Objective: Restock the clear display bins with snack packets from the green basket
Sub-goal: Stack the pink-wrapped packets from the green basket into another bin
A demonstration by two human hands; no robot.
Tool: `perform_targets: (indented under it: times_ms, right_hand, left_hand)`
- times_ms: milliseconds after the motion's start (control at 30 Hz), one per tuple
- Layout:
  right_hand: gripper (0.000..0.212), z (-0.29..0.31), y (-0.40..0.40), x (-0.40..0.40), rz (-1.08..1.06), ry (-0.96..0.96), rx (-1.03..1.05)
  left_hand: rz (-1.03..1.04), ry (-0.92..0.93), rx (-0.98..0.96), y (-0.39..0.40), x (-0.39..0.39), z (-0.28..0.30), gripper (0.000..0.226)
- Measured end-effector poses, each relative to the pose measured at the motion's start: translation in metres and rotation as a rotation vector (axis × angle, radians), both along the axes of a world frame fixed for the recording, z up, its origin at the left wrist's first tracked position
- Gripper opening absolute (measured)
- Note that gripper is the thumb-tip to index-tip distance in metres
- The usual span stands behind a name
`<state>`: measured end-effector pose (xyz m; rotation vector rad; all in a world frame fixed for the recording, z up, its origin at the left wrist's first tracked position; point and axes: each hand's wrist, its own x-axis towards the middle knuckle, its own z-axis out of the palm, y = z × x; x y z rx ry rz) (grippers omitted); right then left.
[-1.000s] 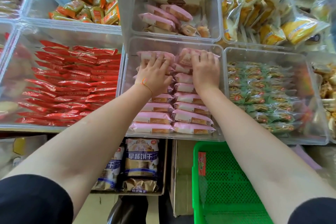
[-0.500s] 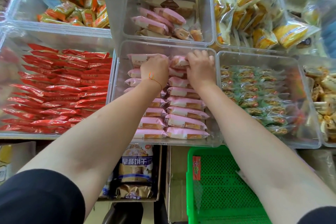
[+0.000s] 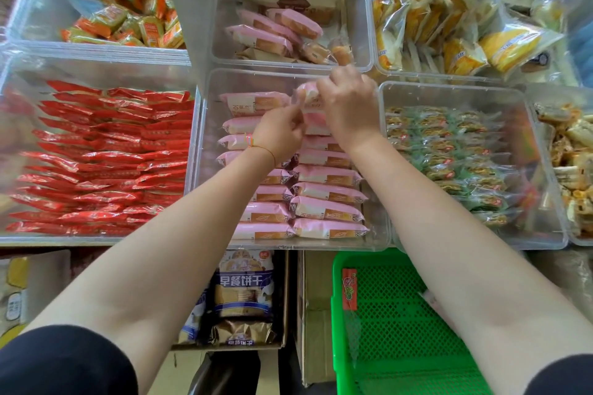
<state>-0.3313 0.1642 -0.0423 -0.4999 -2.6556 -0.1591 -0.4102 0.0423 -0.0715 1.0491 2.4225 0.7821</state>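
Working at the far end of the central clear bin (image 3: 205,151), just above the middle of the frame: both hands close together, the right hand (image 3: 351,109) curled over a pink packet (image 3: 306,91) and lifting it slightly above the rows, the left hand (image 3: 279,135) pinching at that packet's near edge, though motion blur is hiding the exact finger hold. Seating this packet flat at the back of the right-hand column, long side across like the pink rows (image 3: 327,199) already lined up below. Keeping the seams pointing the same way and pressing lightly so nothing rides up. Green basket (image 3: 340,324) sitting at lower right, looking largely empty where visible, so probably nearing the end of this batch.
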Motion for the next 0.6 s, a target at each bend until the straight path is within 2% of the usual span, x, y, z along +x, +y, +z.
perform_targets:
  times_ms: [100, 200, 300, 433, 600]
  right_hand:
    - [0.008, -0.011, -0.008, -0.002, -0.02, -0.236, -0.083]
    - [0.027, -0.015, -0.013, -0.004, -0.097, -0.448, -0.204]
    - [0.033, -0.019, -0.019, -0.001, -0.13, -0.447, -0.201]
    - [0.053, -0.036, -0.039, 0.016, -0.184, -0.426, -0.418]
    - [0.057, -0.055, -0.042, 0.017, -0.231, -0.482, -0.488]
  left_hand:
    - [0.005, -0.012, -0.004, -0.004, -0.003, -0.003, 0.019]
    - [0.037, 0.158, 0.065, -0.009, -0.007, -0.008, 0.017]
    - [0.12, 0.341, 0.049, -0.02, -0.008, -0.013, 0.03]
    - [-0.017, 0.264, -0.222, -0.036, -0.007, -0.03, 0.061]
    - [-0.083, 0.249, -0.334, -0.038, -0.012, -0.042, 0.065]
